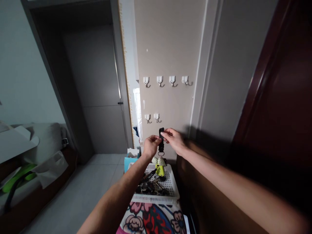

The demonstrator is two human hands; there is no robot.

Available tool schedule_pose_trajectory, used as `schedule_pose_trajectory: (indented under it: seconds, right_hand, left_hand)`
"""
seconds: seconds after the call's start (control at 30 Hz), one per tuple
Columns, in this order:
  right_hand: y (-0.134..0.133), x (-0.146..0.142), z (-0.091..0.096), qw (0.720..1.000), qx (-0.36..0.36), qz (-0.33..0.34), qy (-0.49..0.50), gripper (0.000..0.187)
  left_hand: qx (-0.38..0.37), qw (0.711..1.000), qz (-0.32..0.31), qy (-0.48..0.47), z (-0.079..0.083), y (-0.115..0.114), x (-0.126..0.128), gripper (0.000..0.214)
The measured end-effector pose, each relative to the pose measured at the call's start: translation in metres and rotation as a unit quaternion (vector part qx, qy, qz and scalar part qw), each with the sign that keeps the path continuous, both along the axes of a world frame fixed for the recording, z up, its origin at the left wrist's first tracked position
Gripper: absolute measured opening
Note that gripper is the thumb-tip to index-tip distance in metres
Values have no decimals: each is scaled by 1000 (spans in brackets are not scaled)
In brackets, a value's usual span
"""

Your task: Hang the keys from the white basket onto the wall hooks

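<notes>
Both hands hold a black keychain strap (161, 144) upright in front of the wall. My left hand (151, 145) pinches its middle from the left, while my right hand (173, 139) grips it near the top loop. From the strap's lower end hang a metal ring and a yellow-green charm (160, 170) with pale knobbly pieces above it. Below is a white perforated basket (174, 182) with several dark keys and straps in it. Just above the hands, two white hooks (156, 117) are fixed to the wall, with nothing hanging on them.
A higher row of several white hooks (172, 80) runs along the beige wall. The basket stands on a flowered cloth (156, 217), with a blue box (130, 159) behind it. A grey door (97, 81) is at left, a dark red panel (280, 97) at right.
</notes>
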State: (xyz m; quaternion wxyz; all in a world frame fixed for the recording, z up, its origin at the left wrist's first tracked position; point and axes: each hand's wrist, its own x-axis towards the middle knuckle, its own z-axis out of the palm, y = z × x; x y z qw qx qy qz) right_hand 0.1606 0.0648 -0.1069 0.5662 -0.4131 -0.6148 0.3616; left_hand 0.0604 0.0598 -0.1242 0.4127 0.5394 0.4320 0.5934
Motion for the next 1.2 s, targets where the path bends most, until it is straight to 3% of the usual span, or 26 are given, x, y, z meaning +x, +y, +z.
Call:
schedule_pose_trajectory:
  seconds: [0.2, 0.5, 0.87, 1.2]
  right_hand:
    - [14, -12, 15, 998, 49, -35, -1, 24]
    - [44, -14, 36, 993, 77, -62, -59, 23]
    - [77, -10, 19, 990, 33, -108, -90, 31]
    - [94, -10, 8, 978, 23, -147, -143, 29]
  left_hand:
    - [17, 998, 63, 13, 14, 13, -1, 11]
    - [29, 997, 53, -44, 39, 33, -1, 12]
    - [-62, 987, 97, -115, 24, 60, -3, 12]
    - [-86, 987, 130, -32, 9, 85, 2, 11]
